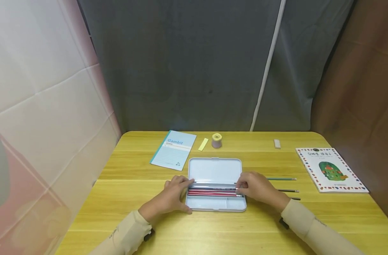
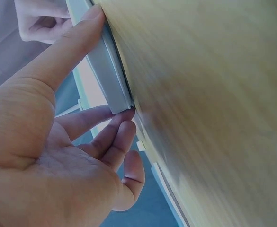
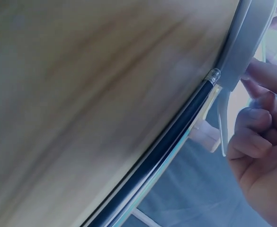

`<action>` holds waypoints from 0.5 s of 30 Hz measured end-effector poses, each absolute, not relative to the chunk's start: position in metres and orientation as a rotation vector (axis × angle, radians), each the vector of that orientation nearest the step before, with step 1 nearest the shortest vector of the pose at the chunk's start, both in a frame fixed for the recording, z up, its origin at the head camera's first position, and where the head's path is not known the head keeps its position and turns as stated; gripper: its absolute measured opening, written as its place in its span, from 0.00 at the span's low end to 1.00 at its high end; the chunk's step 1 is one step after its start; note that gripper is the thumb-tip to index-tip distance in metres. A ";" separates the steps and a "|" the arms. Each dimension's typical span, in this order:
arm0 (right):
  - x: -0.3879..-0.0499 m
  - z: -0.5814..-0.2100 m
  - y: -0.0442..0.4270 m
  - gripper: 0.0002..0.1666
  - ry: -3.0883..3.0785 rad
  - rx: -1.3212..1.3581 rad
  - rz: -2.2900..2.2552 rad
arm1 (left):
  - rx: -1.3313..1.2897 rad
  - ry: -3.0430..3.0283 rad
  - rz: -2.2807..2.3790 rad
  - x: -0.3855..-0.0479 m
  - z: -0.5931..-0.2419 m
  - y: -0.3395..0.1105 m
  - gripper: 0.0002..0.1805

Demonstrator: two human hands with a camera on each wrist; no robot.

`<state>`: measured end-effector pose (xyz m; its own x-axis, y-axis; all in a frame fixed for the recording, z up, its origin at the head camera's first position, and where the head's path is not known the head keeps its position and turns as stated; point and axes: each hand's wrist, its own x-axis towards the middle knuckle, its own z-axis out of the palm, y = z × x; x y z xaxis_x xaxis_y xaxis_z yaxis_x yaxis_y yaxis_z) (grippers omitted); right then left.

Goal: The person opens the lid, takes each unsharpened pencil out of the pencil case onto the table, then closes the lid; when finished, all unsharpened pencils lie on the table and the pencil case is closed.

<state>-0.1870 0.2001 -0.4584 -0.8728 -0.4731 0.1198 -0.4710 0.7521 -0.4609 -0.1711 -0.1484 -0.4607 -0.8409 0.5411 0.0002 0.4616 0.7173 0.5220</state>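
A white pencil case (image 1: 214,170) lies with its lid up on the table, several red and dark pencils (image 1: 211,193) lying lengthwise inside. My left hand (image 1: 169,196) holds the case's left end, thumb at the front corner and fingers toward the hinge; the left wrist view shows this hand (image 2: 58,137) against the case's side wall (image 2: 105,71). At the right end, my right hand (image 1: 257,186) pinches a pencil by its end over the case. In the right wrist view, curled fingers of the right hand (image 3: 266,137) reach over the case edge (image 3: 247,47), their tips partly hidden.
Right of the case lie a green pencil (image 1: 281,179) and two dark pencils (image 1: 289,191), partly behind the right arm. Farther back are a blue notebook (image 1: 174,150), a yellow strip (image 1: 203,144), a small yellow-topped jar-like object (image 1: 217,141) and an eraser (image 1: 277,143). A picture book (image 1: 332,170) lies far right.
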 end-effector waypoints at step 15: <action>-0.176 -0.462 0.232 0.06 2.939 -0.807 -1.027 | 0.821 2.769 0.778 -0.172 -0.462 -0.149 0.58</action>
